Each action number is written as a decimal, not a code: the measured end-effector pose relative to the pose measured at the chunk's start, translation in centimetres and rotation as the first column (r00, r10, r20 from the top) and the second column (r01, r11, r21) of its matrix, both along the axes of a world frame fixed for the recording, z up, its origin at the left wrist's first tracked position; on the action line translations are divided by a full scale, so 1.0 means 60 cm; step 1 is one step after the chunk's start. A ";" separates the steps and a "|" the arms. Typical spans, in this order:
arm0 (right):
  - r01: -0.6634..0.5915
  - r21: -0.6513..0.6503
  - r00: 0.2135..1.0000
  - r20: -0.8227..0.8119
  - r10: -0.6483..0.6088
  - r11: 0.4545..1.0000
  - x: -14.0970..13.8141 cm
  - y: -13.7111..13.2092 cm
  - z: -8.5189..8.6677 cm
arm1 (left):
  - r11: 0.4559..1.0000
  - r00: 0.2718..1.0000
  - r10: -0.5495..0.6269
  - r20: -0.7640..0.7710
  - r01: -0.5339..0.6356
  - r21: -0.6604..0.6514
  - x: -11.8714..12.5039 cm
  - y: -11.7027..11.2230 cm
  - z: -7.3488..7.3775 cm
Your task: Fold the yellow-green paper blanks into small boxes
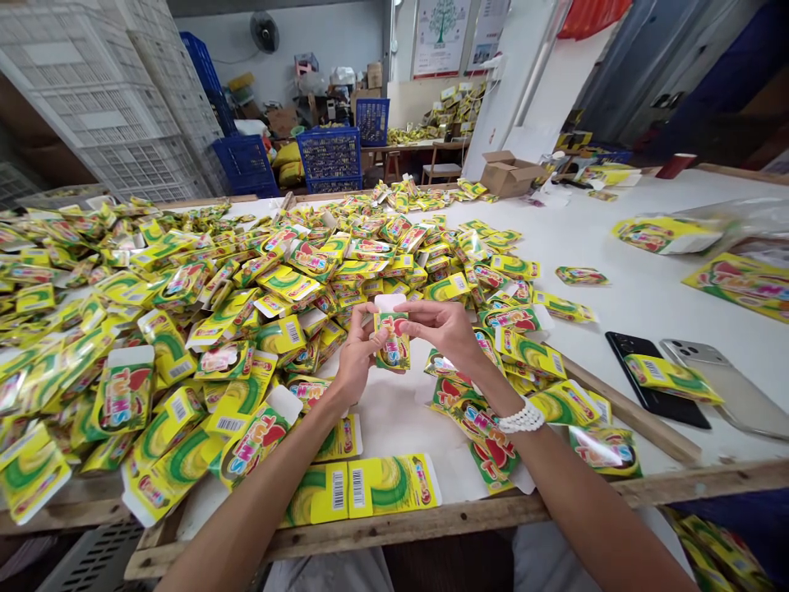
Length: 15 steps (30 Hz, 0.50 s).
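Note:
Both hands hold one small yellow-green candy box (393, 343) upright above the white table (641, 288). My left hand (356, 355) grips its left side with curled fingers. My right hand (445, 327) pinches its top right edge near the white flap; a white bead bracelet (522, 418) is on that wrist. A big heap of folded boxes (185, 304) of the same kind covers the table to the left and behind. Flat unfolded box blanks (361, 487) lie near the front edge, and more blanks (486, 436) lie under my right forearm.
Two phones (653, 374) lie at the right, one with a box on it. A wooden batten (629, 415) runs diagonally beside them. More flat packs (740, 284) sit far right. White and blue crates (329, 156) and a cardboard box (509, 174) stand behind the table.

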State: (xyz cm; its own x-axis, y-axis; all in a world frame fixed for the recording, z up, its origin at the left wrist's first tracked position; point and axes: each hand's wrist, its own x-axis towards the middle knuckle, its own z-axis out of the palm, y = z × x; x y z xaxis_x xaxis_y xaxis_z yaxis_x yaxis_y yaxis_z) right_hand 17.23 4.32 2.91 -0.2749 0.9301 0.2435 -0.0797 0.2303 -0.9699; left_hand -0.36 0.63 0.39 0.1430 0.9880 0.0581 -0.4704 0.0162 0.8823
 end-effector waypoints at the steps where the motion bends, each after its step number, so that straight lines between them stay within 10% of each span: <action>1: -0.005 -0.008 1.000 -0.005 0.004 1.000 0.001 0.002 -0.001 | 1.000 1.000 -0.009 -0.004 0.009 -0.002 -0.001 0.001 -0.002; 15: 0.100 -0.034 0.995 -0.004 -0.101 0.994 0.004 -0.004 0.018 | 0.996 0.977 -0.013 -0.215 0.032 0.084 0.000 -0.003 0.014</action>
State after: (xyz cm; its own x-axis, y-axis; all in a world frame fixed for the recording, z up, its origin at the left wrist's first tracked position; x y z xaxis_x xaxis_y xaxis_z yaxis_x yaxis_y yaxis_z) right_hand 17.46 4.06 4.01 -0.1784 0.9606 0.2130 -0.0630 0.2049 -0.9768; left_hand -0.39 0.43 1.24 0.1835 0.9770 0.1085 -0.2713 -0.0558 0.9609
